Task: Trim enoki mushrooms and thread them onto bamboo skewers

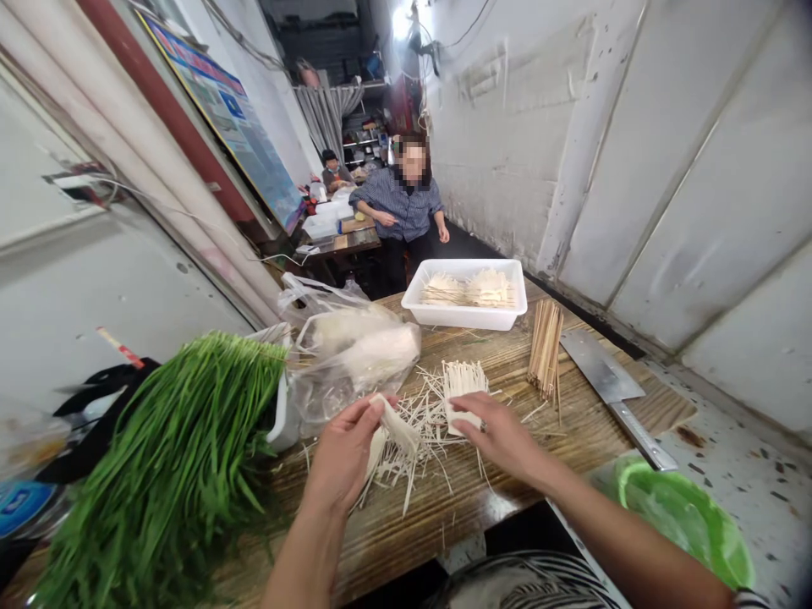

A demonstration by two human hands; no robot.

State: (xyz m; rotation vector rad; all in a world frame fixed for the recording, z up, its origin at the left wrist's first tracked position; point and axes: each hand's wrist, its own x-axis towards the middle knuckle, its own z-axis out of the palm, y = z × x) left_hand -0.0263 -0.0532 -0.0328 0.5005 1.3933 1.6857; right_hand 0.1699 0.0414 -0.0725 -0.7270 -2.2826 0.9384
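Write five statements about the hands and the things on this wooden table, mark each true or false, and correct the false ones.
1. The left hand pinches a pale clump. True.
2. The white tray is empty. False: it holds pale bundles.
3. The cleaver lies right of the wooden sticks. True.
4. The right hand grips the cleaver. False: it touches a mushroom bundle.
5. The green leaves lie right of the cleaver. False: they lie left of it.

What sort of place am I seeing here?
Likely a small food-prep room, perhaps for a snack shop: a cleaver, a pile of wooden skewers and thin white mushrooms lie on the wooden table.
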